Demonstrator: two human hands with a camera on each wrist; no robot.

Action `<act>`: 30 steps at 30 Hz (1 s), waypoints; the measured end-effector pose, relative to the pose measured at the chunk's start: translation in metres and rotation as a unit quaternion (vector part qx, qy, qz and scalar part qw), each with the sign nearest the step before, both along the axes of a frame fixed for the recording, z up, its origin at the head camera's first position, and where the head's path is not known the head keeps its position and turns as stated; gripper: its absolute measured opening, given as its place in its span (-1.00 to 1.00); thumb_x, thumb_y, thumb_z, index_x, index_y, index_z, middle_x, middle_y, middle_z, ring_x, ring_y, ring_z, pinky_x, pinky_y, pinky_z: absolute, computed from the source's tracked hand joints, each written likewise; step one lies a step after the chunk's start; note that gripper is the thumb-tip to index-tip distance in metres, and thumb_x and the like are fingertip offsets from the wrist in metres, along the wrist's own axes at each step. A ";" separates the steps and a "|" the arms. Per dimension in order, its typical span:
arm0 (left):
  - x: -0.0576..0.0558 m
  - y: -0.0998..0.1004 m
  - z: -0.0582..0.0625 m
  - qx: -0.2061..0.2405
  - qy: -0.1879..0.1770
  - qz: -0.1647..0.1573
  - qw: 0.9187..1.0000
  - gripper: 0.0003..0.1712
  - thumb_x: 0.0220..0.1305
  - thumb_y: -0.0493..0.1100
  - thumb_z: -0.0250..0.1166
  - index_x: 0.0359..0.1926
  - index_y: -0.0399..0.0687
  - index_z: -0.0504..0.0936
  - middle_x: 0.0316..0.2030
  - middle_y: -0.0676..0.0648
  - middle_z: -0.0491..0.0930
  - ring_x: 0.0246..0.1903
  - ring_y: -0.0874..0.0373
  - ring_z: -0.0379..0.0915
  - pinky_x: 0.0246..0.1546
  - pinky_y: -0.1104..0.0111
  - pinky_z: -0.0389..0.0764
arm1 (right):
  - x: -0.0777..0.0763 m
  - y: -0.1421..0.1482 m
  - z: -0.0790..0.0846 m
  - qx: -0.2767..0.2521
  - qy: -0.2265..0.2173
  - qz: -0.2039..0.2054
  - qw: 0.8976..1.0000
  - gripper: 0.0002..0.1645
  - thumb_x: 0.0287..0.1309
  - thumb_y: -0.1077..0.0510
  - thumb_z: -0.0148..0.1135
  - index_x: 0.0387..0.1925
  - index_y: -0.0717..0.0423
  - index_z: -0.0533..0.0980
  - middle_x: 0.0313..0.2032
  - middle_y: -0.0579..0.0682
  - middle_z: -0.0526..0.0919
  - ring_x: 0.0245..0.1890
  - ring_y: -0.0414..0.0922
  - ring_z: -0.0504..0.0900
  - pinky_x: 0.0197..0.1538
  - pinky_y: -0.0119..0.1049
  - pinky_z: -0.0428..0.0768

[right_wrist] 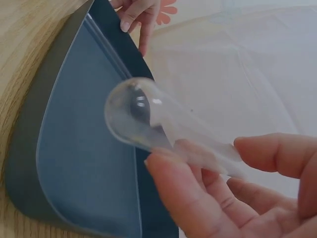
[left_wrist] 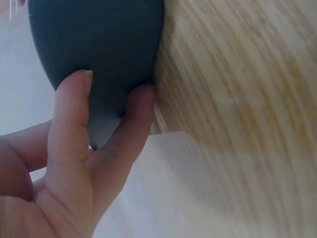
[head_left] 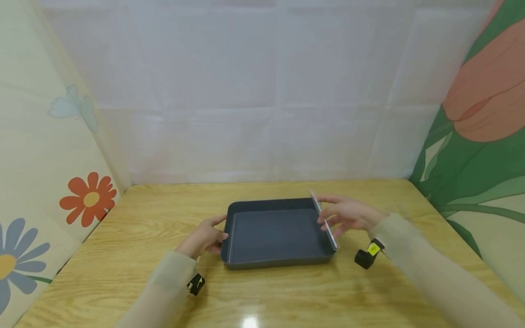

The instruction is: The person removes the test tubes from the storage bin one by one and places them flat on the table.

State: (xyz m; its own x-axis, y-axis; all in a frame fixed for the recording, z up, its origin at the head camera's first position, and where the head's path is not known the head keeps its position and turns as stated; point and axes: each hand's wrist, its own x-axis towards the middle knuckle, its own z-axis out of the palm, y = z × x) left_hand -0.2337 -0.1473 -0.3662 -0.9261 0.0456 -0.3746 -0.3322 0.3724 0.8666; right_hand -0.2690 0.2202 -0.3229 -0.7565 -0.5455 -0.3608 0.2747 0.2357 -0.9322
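A dark blue-grey rectangular tray (head_left: 279, 237) with raised walls lies on the table. My left hand (head_left: 207, 237) grips its left end; in the left wrist view two fingertips (left_wrist: 74, 91) press against the tray's outer wall (left_wrist: 99, 39). At the right end, my right hand (head_left: 346, 214) holds a clear, round-ended, tube-like piece (right_wrist: 131, 111) between thumb and fingers. From the head it shows as a thin pale bar (head_left: 326, 223) slanting across the tray's right rim. Its exact kind cannot be told. Nothing is seen lying inside the tray.
The wood-grain table (head_left: 164, 214) reaches back to a white cloth backdrop (head_left: 262, 100). Flower-printed panels stand left (head_left: 33, 150) and right (head_left: 488, 150). A small black camera (head_left: 369, 255) is strapped at the right wrist, another (head_left: 196, 283) at the left.
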 end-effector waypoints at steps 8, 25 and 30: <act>-0.003 0.001 0.000 -0.009 0.002 0.004 1.000 -0.24 0.31 -0.51 0.10 0.48 -0.23 0.08 -0.27 -0.31 0.59 -0.54 0.07 0.58 -0.63 0.31 0.63 | 0.003 0.015 -0.002 0.017 0.001 -0.039 0.999 -0.07 0.23 0.32 0.08 0.53 0.12 -0.13 -0.26 0.14 0.54 -0.31 -0.05 0.60 -0.38 -0.20 0.68; -0.004 0.002 -0.002 -0.005 0.006 -0.003 1.000 -0.23 0.32 -0.51 0.09 0.49 -0.23 0.05 -0.22 -0.34 0.59 -0.47 0.03 0.60 -0.59 0.28 0.65 | 0.012 0.055 0.000 0.021 -0.005 -0.060 0.998 -0.03 0.27 0.30 0.08 0.53 0.14 -0.23 -0.26 0.08 0.61 -0.29 -0.07 0.61 -0.41 -0.27 0.67; -0.002 0.001 -0.004 0.000 0.000 -0.002 1.000 -0.22 0.31 -0.52 0.09 0.49 -0.24 0.04 -0.24 -0.33 0.58 -0.48 0.04 0.60 -0.57 0.26 0.66 | 0.015 0.064 0.000 0.021 -0.010 -0.057 0.998 -0.03 0.29 0.29 0.07 0.53 0.15 -0.26 -0.25 0.09 0.59 -0.30 -0.07 0.61 -0.41 -0.28 0.67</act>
State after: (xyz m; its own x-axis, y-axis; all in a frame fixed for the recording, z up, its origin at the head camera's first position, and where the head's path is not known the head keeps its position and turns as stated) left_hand -0.2358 -0.1467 -0.3705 -0.9256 0.0495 -0.3752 -0.3313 0.3732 0.8666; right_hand -0.2544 0.2841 -0.3232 -0.8050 -0.4405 -0.3974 0.3201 0.2415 -0.9161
